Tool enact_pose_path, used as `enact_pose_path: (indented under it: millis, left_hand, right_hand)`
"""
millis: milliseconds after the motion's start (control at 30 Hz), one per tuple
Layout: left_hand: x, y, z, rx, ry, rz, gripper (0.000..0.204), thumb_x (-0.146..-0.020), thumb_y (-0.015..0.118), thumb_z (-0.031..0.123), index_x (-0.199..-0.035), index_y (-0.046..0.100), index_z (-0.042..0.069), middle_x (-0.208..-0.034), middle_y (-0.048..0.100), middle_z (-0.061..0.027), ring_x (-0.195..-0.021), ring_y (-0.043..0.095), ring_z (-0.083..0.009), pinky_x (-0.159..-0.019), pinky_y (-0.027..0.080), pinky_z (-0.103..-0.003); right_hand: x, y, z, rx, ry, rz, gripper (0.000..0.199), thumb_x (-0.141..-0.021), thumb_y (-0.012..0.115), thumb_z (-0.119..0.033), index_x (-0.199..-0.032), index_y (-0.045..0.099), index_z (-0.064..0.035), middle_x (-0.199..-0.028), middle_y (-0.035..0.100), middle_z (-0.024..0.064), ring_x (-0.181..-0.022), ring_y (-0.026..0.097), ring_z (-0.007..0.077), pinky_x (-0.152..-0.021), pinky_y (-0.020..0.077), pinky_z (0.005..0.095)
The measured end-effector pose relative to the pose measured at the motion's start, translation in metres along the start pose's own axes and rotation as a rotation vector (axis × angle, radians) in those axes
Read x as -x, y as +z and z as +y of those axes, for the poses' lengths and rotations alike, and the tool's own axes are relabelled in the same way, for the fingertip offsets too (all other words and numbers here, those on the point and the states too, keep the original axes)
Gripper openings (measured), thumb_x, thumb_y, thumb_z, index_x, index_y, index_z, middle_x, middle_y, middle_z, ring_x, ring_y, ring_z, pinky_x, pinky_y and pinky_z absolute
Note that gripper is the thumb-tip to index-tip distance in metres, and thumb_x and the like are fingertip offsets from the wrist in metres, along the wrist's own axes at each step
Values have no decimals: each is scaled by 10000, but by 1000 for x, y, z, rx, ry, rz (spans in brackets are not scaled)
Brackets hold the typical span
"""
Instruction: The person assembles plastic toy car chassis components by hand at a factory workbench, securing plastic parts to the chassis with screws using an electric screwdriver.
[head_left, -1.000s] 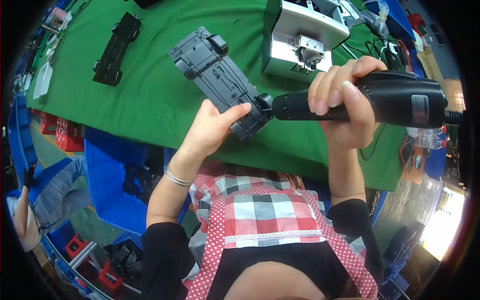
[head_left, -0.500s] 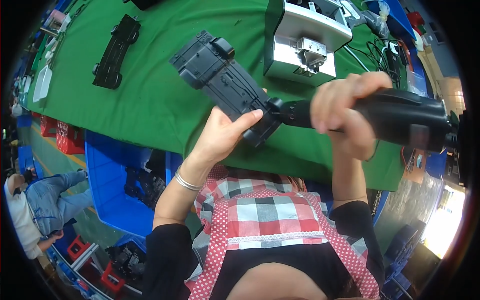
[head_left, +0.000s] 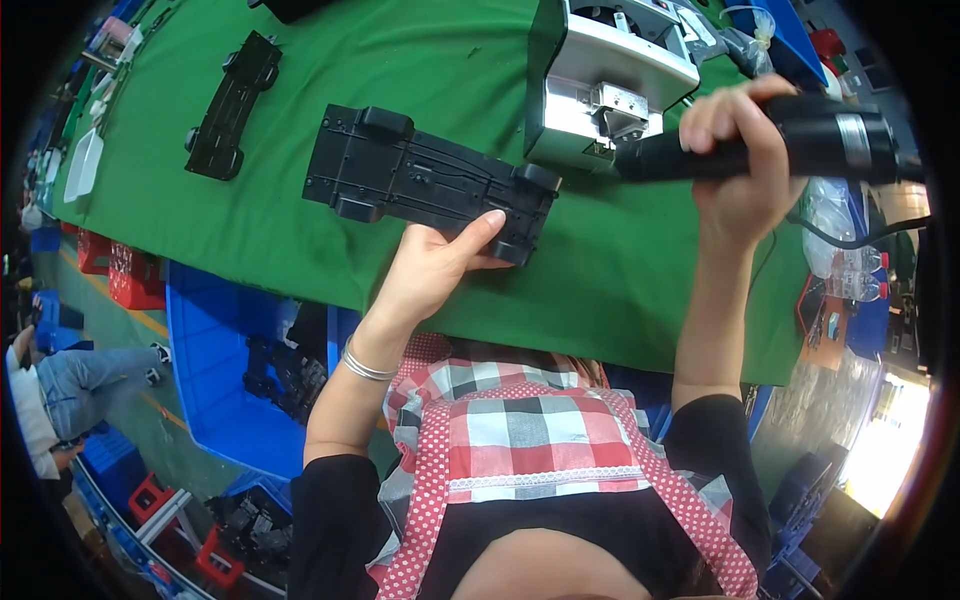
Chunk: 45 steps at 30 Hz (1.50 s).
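Observation:
My left hand [head_left: 432, 265] grips one end of a black plastic toy car chassis [head_left: 420, 180], thumb on top and fingers underneath. Its wheel-arch side faces up, above the green cloth. In my right hand [head_left: 745, 150] is a black electric screwdriver [head_left: 822, 140], with fingers wrapped round its body. The front end of the screwdriver is beside the metal block [head_left: 622, 105] on the silver and black screw feeder [head_left: 560, 105]. Whether the tip touches the feeder, I cannot tell. A second black chassis [head_left: 232, 105] lies on the cloth further left.
Green cloth [head_left: 300, 250] covers the table. Below its front edge stands a blue bin [head_left: 215, 390] with black parts inside. A black cable [head_left: 850, 240] trails at the right, near plastic bottles [head_left: 860, 275]. Another person [head_left: 75, 390] is on the floor area at far left.
My right hand has lifted the screwdriver off the chassis and moved it up and right to the screw feeder. The chassis in my left hand has turned to lie more level, shifting slightly left.

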<state>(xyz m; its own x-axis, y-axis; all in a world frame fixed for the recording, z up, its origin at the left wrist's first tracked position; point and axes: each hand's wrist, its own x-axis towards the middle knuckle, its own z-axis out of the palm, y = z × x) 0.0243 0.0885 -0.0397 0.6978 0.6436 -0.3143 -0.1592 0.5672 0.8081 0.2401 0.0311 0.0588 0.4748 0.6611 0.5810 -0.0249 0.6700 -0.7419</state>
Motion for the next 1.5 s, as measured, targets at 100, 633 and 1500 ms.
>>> enact_pose_path:
  millis: [100, 633, 1500]
  left_hand:
    - [-2, 2, 0, 12, 33, 1, 205, -873, 560, 78, -1048, 540, -29, -967, 614, -95, -846, 623, -184, -678, 574, -327]
    - [5, 14, 1, -13, 82, -13, 192, -867, 566, 74, -1029, 542, -27, -951, 604, -94, -834, 621, -182, -651, 579, -322]
    - [15, 120, -28, -649, 328, -325, 299, -884, 559, 172, -1133, 566, 8, -971, 586, -15, -821, 539, -108, -680, 452, -249]
  right_hand:
    - [24, 19, -9, -193, 72, -55, 220, -776, 471, -25, -990, 427, 0, -615, 441, 93, -468, 470, 194, -469, 439, 340]
    - [56, 38, -15, -50, 9, -207, 313, -761, 487, 62, -990, 312, -60, -633, 464, 71, -483, 496, 172, -481, 453, 318]
    - [77, -40, -104, -24, 552, 167, 477, -711, 700, -123, -1078, 506, 111, -737, 633, 145, -556, 623, 169, -502, 490, 251]
